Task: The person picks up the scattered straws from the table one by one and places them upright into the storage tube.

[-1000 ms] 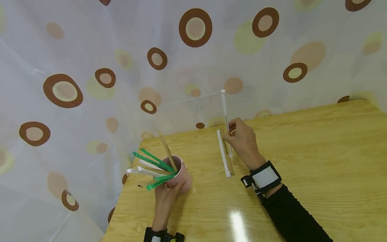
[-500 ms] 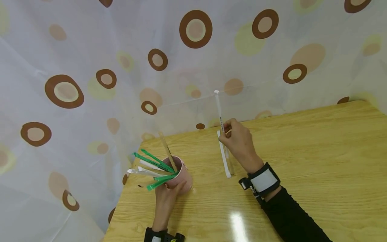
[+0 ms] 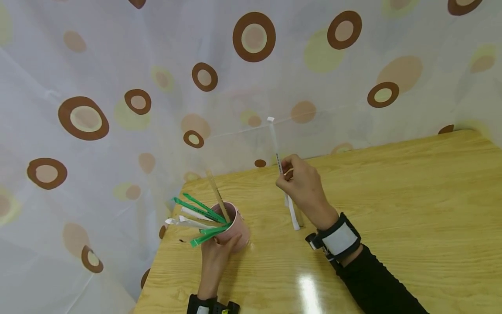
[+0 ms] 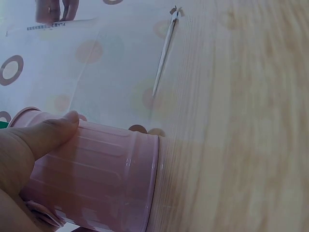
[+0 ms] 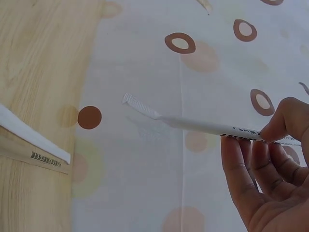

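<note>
My left hand [image 3: 215, 257] holds a small pink pail-shaped cup [image 3: 240, 234] on the table, its thumb along the cup wall [image 4: 106, 169] in the left wrist view. Several wrapped straws lean out of the cup: green ones [image 3: 201, 209], white ones, and a brown one [image 3: 217, 192] standing steeper. Between thumb and fingers, my right hand [image 3: 303, 187] pinches a white wrapped straw [image 3: 273, 139] with dark print, raised above the table. Below that hand lie a white straw [image 3: 293, 216] and a brown straw [image 3: 300, 217], side by side and partly hidden by it.
The wooden table [image 3: 392, 209] meets a white curtain [image 3: 164, 52] with brown ring patterns at its back and left. A tiny dark speck [image 3: 182, 241] lies left of the cup.
My right hand has moved left with the white straw, toward the cup, and now covers the upper part of the two lying straws. My left hand and the cup have stayed put.
</note>
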`<action>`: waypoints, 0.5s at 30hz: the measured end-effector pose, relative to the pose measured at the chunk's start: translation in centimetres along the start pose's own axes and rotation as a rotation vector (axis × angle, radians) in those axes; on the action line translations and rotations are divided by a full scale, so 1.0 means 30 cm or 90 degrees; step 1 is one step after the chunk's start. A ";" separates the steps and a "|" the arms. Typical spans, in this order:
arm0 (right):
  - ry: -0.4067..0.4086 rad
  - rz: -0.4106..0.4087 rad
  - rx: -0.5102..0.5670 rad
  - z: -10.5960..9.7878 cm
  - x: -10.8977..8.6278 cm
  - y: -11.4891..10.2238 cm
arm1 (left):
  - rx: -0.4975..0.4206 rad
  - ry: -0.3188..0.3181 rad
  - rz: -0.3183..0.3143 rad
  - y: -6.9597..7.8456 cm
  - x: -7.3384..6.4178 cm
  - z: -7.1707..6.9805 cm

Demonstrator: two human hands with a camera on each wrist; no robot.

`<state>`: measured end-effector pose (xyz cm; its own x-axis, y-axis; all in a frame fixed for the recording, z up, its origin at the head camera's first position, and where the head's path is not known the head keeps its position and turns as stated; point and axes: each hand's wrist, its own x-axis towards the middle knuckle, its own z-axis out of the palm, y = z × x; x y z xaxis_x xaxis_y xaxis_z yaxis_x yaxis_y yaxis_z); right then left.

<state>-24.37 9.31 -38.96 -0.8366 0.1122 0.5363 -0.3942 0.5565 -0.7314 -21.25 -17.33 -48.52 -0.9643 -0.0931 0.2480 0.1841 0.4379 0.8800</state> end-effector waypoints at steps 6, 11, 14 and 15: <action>-0.015 -0.015 0.011 0.003 -0.014 -0.042 | 0.003 0.006 0.002 0.002 0.001 0.005; -0.011 -0.053 0.013 0.005 -0.026 -0.067 | -0.013 -0.004 -0.006 0.003 0.004 0.007; -0.007 -0.078 0.018 0.010 -0.032 -0.073 | -0.018 -0.004 -0.012 0.004 0.003 0.006; -0.007 -0.084 0.020 0.012 -0.033 -0.074 | -0.019 -0.002 -0.016 0.004 0.004 0.005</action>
<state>-22.80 7.67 -38.01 -0.7803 0.0310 0.6246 -0.5130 0.5397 -0.6676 -21.37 -17.14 -48.45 -0.9691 -0.1011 0.2251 0.1659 0.4082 0.8977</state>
